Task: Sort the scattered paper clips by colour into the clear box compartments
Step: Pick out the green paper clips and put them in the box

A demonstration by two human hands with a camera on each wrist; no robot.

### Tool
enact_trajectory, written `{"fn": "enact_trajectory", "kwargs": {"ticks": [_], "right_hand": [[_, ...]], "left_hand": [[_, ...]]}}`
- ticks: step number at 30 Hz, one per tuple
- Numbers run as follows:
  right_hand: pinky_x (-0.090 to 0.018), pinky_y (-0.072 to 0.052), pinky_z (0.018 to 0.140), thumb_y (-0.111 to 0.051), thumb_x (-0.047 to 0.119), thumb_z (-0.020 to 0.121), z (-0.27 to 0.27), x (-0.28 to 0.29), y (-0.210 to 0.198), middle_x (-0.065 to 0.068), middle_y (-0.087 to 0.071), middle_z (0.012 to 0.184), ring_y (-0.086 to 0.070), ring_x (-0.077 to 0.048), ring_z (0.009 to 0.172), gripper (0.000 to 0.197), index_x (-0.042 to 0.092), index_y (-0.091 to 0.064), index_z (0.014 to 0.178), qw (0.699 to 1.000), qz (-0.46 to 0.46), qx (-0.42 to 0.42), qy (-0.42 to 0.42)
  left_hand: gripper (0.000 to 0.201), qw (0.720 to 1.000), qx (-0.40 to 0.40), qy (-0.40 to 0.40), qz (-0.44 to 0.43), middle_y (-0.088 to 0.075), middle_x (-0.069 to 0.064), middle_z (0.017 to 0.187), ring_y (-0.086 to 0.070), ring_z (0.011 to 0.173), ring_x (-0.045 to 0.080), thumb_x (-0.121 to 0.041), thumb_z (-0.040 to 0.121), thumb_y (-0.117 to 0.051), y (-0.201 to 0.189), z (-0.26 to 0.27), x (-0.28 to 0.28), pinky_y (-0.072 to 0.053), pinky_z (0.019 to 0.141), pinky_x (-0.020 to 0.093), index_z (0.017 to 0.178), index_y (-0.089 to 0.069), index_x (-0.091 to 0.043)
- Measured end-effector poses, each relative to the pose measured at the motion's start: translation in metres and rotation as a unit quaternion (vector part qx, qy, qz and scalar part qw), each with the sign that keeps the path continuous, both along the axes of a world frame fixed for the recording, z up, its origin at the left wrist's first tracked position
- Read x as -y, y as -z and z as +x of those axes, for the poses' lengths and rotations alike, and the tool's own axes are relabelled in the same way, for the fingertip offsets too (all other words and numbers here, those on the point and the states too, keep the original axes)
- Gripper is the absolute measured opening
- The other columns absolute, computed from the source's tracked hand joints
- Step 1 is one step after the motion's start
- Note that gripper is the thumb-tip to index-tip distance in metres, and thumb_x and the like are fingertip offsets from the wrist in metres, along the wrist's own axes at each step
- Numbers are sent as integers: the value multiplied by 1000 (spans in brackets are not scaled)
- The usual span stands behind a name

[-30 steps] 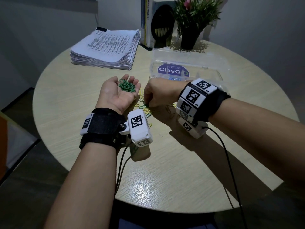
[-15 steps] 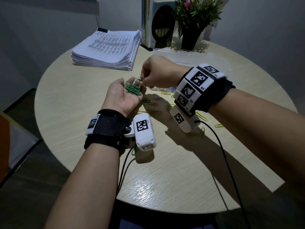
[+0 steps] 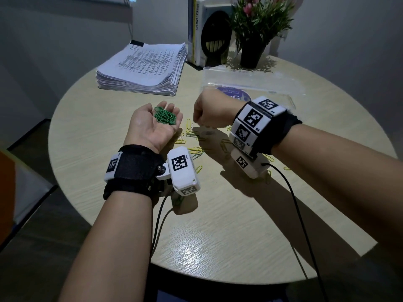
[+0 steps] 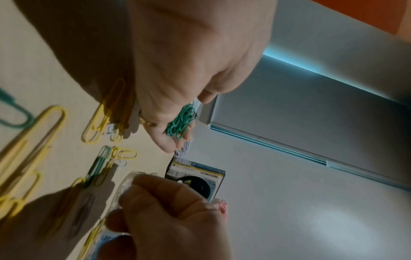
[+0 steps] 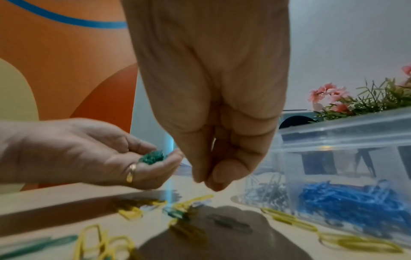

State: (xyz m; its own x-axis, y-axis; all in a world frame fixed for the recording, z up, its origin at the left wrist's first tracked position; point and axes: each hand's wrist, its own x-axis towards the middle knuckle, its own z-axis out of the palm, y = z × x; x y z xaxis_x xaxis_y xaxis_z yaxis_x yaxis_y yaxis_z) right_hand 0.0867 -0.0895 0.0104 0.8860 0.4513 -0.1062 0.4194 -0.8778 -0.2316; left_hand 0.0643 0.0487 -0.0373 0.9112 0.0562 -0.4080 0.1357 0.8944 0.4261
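Note:
My left hand (image 3: 156, 123) lies palm up above the table and carries a small heap of green paper clips (image 3: 164, 115) in its cupped palm (image 5: 152, 157). Just to its right my right hand (image 3: 208, 112) hovers knuckles up, its thumb and fingertips (image 5: 211, 181) pressed together with nothing seen between them. Yellow clips (image 3: 194, 150) and a few green ones (image 5: 175, 213) lie scattered on the table below both hands. The clear box (image 5: 347, 140) stands behind my right hand, with blue clips (image 5: 355, 198) in one compartment and silver clips (image 5: 264, 190) in another.
A thick stack of printed paper (image 3: 144, 66) lies at the back left. Books (image 3: 207, 29) and a potted plant (image 3: 253, 51) stand at the back behind the box. Wrist camera cables (image 3: 301, 214) trail over the round table's near edge.
My right hand lifted from the table to my left palm with a clip, then drew back to the right. My left hand stayed palm up with the green heap.

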Motion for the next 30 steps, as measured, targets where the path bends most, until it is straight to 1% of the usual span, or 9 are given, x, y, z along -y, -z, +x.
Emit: {"fn": "enact_trajectory", "kwargs": {"ticks": [3, 6, 12, 17, 22, 24, 27, 28, 30], "right_hand": [[-26, -48, 79, -64, 13, 87, -1, -3, 8, -6, -71, 105, -65, -22, 99, 21, 11, -73, 106, 998, -52, -8, -27], [-32, -52, 83, -63, 12, 88, 1, -6, 13, -11, -70, 108, -65, -26, 99, 23, 7, -71, 109, 997, -70, 1, -18], [-35, -54, 82, -58, 8, 89, 9, -2, 17, -14, -69, 105, -64, -28, 97, 22, 1, -69, 106, 997, -81, 9, -9], [-33, -55, 81, -67, 23, 84, 4, -5, 17, -6, -71, 99, -64, -23, 92, 19, 12, -72, 99, 998, -57, 13, -39], [-35, -52, 81, -61, 17, 88, 6, -10, 22, -13, -69, 104, -64, -28, 96, 24, 3, -68, 106, 992, -118, 2, -49], [-34, -52, 76, -62, 18, 87, 6, -8, 18, -11, -69, 100, -64, -26, 92, 23, 4, -69, 104, 992, -114, -10, -50], [-23, -47, 63, -67, 16, 83, -1, 0, 3, 0, -65, 84, -59, -15, 80, 16, 11, -71, 98, 997, -49, -36, -53], [-22, -47, 64, -68, 15, 82, -4, 3, -2, 2, -65, 82, -58, -13, 78, 16, 12, -71, 97, 996, -32, -53, -62], [-24, -50, 74, -69, 17, 82, -13, 7, -6, 3, -68, 87, -59, -10, 79, 16, 16, -72, 98, 991, -25, -92, -91]], "left_hand": [[40, 1000, 2, 5, 2, -54, 13, 82, -53, 79, 24, -28, 103, -25, -1, 0, 0, -45, 79, 38, 87, -53, -3], [41, 1000, -1, 10, 2, -54, 12, 81, -52, 77, 24, -29, 103, -25, 0, 0, 1, -45, 79, 36, 87, -52, -3], [39, 1000, 5, 10, -3, -55, 13, 81, -53, 77, 24, -27, 102, -26, -2, -2, 0, -47, 77, 38, 88, -53, -3], [40, 1000, 4, 12, 0, -56, 13, 82, -54, 78, 24, -27, 102, -26, 0, -5, -7, -47, 74, 39, 89, -54, -2], [40, 1000, 2, 8, -8, -57, 14, 83, -56, 80, 25, -27, 103, -27, 0, -10, -12, -47, 77, 39, 91, -55, -1], [40, 1000, 2, 7, -12, -57, 15, 84, -56, 81, 25, -27, 103, -27, 2, -12, -15, -47, 77, 40, 91, -55, -1], [41, 1000, 0, 4, -18, -58, 15, 84, -57, 82, 25, -27, 103, -27, 4, -13, -17, -47, 77, 40, 91, -55, 0], [40, 1000, 0, 4, -18, -58, 15, 84, -57, 82, 25, -27, 103, -27, 4, -13, -16, -47, 76, 40, 91, -55, 0], [40, 1000, 0, 8, -19, -58, 15, 83, -57, 82, 25, -27, 102, -28, 4, -13, -15, -47, 76, 40, 91, -56, 0]]}}
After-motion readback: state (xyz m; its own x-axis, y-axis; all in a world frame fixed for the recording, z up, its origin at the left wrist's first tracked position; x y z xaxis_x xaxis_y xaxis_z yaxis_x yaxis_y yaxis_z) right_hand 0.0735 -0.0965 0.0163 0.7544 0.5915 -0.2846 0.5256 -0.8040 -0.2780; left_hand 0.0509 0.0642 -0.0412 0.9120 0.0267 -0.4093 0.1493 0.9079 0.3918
